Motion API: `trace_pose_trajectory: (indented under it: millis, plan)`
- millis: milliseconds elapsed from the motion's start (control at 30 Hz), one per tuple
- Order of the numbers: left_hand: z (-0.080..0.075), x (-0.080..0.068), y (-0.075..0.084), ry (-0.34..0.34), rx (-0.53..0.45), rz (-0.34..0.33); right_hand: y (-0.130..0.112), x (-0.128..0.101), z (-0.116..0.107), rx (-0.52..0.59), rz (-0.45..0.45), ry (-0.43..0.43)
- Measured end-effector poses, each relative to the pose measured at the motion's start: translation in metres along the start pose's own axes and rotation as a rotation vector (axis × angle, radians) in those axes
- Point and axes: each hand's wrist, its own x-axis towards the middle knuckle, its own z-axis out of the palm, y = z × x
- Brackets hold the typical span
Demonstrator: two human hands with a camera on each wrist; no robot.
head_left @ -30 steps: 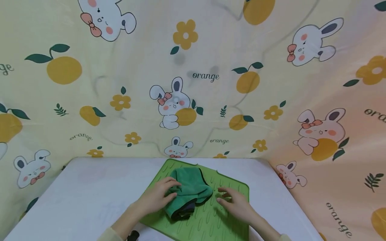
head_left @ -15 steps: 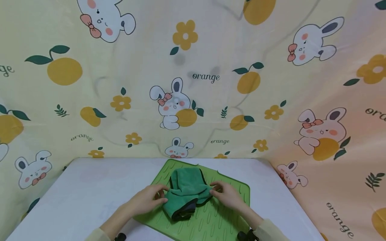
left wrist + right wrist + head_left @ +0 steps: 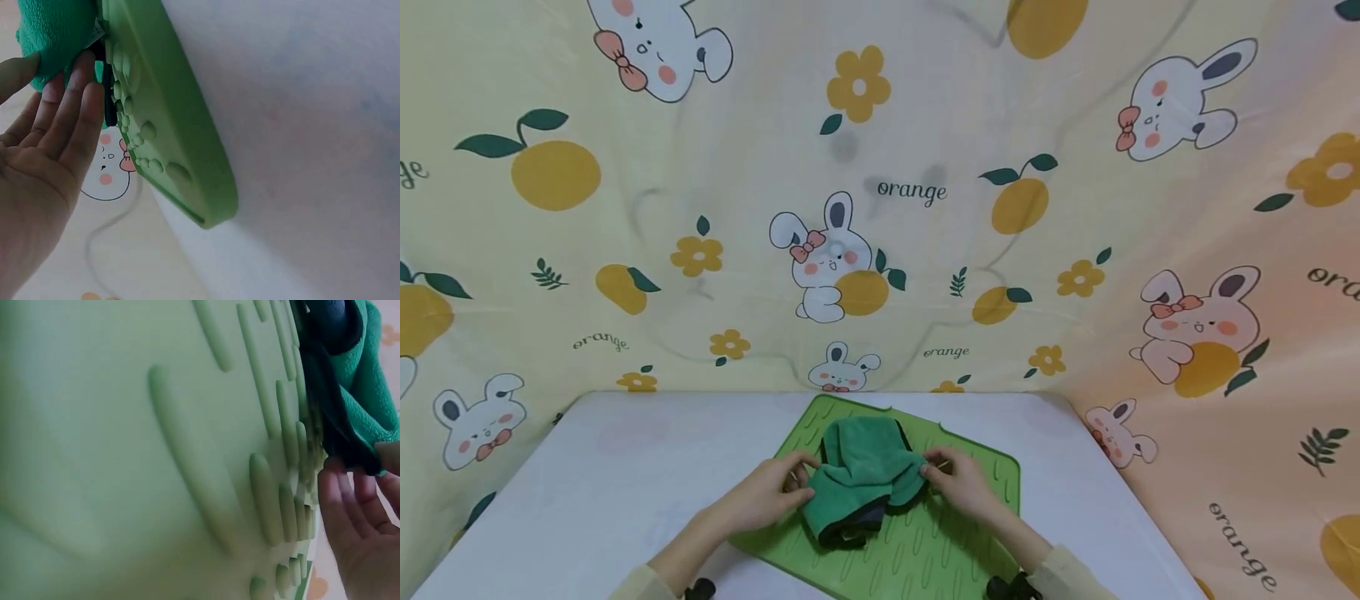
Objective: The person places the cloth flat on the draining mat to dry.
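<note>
A crumpled green cloth with dark edging lies folded on a green ridged mat. My left hand is at the cloth's left side. In the left wrist view, the thumb and fingers of that hand take the fuzzy cloth between them. On the opposite side, my right hand pinches the cloth's right edge. The right wrist view has this hand with its thumb and fingertips on a dark-trimmed corner of the cloth. A dark underside shows at the cloth's near fold.
The mat lies at an angle on a white table. Behind and to the right hangs a curtain printed with rabbits and oranges. Dark wrist-worn devices show near both sleeves.
My left hand has shifted left to the cloth's left edge. My right hand has come in leftward and taken hold of the right edge. In the last half second little has moved.
</note>
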Motion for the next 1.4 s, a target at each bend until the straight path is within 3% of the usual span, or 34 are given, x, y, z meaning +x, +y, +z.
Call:
trace_pose_trajectory:
  millis: [267, 567, 833, 1133, 1300, 1400]
  plan:
    - [-0.010, 0.000, 0.003, 0.080, 0.005, 0.018, -0.009, -0.005, -0.006, 0.111, 0.092, 0.142]
    - [-0.013, 0.001, 0.008, 0.144, 0.039, 0.089, -0.005, -0.002, -0.021, 0.047, 0.019, 0.247]
    - [0.004, 0.004, 0.019, 0.046, 0.025, 0.190, 0.010, 0.004, -0.035, -0.121, 0.082, 0.231]
    - [0.025, 0.007, 0.024, -0.101, 0.104, 0.147, 0.022, -0.002, -0.038, -0.233, 0.110, 0.139]
    - [0.027, 0.008, 0.020, -0.123, 0.065, 0.149, 0.027, -0.006, -0.039, -0.261, 0.065, 0.115]
    - [0.021, 0.010, 0.016, -0.089, 0.015, 0.151, 0.026, -0.009, -0.040, -0.282, 0.028, 0.129]
